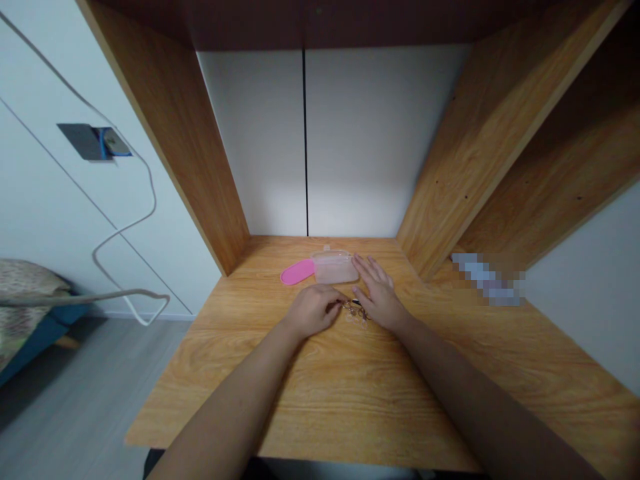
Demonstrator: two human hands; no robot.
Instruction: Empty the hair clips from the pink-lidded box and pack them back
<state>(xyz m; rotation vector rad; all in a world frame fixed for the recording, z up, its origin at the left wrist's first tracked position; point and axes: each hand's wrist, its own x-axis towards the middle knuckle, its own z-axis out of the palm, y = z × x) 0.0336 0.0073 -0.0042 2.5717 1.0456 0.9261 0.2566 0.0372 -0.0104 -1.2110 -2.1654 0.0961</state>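
My left hand (313,311) rests low over the wooden desktop, thumb and forefinger brought together at the edge of a small cluster of shiny, thin metal pieces (356,311). What sits between those fingertips is too small to name. To the right of the cluster, my right hand (377,295) has its fingers stretched out, with the fingertips at the right end of a translucent, frosted case (334,269). A pink oval lid-like piece (297,272) lies flat against the case's left end.
The wooden desktop (330,400) is bounded by a left side panel (175,133), a right panel (500,127) and a white back wall (360,147). A blurred-out item (485,279) lies at the right. A white cable (153,193) hangs at the left wall.
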